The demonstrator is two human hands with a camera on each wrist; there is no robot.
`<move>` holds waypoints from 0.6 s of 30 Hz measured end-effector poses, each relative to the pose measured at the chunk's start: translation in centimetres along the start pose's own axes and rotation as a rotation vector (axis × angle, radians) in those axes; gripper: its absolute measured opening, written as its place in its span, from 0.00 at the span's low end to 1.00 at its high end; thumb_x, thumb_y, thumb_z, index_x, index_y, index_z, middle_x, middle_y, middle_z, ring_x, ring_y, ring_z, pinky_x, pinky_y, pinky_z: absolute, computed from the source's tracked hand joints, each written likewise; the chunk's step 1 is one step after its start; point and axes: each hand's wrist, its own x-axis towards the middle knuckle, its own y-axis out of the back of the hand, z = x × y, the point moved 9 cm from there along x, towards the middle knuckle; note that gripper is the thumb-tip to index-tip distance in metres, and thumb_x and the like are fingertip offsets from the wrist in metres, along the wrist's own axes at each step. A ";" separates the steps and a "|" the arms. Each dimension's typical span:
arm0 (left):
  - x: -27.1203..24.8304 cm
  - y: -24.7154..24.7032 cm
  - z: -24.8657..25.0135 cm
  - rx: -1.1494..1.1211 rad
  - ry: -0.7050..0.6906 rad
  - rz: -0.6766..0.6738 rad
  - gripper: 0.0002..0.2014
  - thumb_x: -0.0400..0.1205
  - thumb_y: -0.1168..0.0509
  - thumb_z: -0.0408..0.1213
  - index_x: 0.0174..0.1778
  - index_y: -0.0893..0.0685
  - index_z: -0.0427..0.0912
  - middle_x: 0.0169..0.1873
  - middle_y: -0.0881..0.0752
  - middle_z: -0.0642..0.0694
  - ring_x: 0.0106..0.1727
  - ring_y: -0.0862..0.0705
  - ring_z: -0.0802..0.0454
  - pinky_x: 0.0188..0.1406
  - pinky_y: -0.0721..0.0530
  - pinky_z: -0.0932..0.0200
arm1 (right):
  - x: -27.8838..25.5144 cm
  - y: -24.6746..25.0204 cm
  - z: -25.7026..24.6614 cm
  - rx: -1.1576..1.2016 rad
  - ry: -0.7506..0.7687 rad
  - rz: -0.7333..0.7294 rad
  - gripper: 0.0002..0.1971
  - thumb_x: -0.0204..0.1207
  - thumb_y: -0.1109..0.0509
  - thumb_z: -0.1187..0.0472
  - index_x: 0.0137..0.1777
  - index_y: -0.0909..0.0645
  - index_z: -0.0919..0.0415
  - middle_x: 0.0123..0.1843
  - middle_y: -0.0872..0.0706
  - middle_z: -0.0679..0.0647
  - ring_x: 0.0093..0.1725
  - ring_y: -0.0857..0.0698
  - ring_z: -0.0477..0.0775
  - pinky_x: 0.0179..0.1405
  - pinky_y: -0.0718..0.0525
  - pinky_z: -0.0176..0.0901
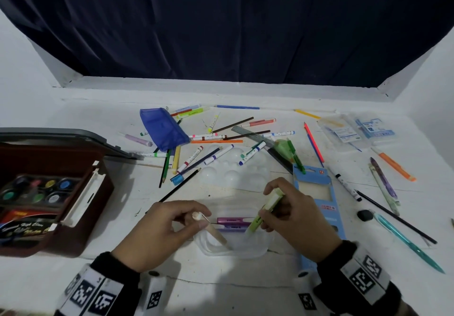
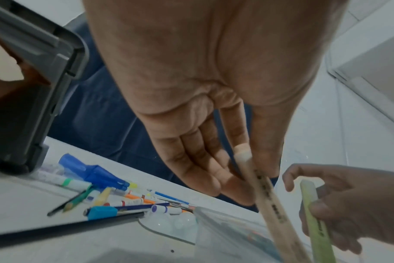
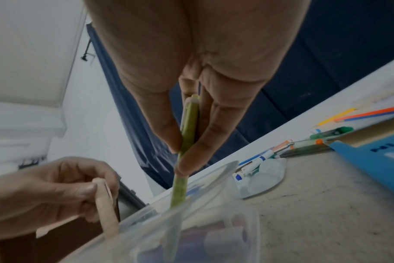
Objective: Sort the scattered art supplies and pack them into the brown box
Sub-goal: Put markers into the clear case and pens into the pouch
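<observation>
My left hand (image 1: 172, 227) pinches a beige highlighter (image 1: 213, 229) between thumb and fingers, its lower end inside a clear plastic case (image 1: 255, 249) near the table's front. My right hand (image 1: 292, 217) pinches a yellow-green highlighter (image 1: 265, 211), tilted with its tip down in the same case. A purple highlighter (image 1: 232, 221) lies in the case between the hands. The brown box (image 1: 81, 217) stands open at the left, holding a set of paint pots (image 1: 36, 189). In the wrist views the beige highlighter (image 2: 270, 204) and the green highlighter (image 3: 187, 142) both reach into the clear case (image 3: 191, 222).
Several markers and pencils lie scattered around a blue mesh pouch (image 1: 162, 128) and a clear paint palette (image 1: 233, 170). A blue pencil carton (image 1: 319, 200) lies by my right hand. Pens, a teal pencil (image 1: 407, 242) and clear packets (image 1: 356, 131) lie at the right. The box's grey lid (image 1: 73, 138) stands behind it.
</observation>
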 end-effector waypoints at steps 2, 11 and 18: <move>0.0 0.1 0.6 0.065 -0.040 -0.038 0.05 0.78 0.26 0.51 0.48 0.09 0.62 0.38 0.11 0.53 0.41 0.14 0.51 0.44 0.15 0.56 | 0.1 -0.5 -0.2 -0.071 0.034 -0.042 0.09 0.76 0.25 0.66 0.48 0.21 0.53 0.33 0.09 0.52 0.34 0.09 0.46 0.41 0.09 0.47; 0.0 -0.2 0.4 0.196 -0.039 -0.093 0.09 0.76 0.21 0.40 0.46 0.09 0.61 0.40 0.12 0.62 0.44 0.15 0.57 0.44 0.19 0.69 | 0.8 -1.7 0.0 -0.265 0.166 -0.176 0.04 0.76 0.27 0.67 0.48 0.14 0.58 0.45 0.15 0.47 0.40 0.11 0.45 0.43 0.12 0.49; 0.3 -1.4 0.5 0.269 -0.069 -0.132 0.09 0.77 0.24 0.42 0.49 0.10 0.61 0.43 0.11 0.65 0.46 0.15 0.65 0.48 0.19 0.71 | 0.6 -2.2 -0.3 -0.376 0.207 -0.239 0.08 0.77 0.28 0.63 0.54 0.13 0.54 0.47 0.15 0.44 0.41 0.14 0.41 0.43 0.17 0.33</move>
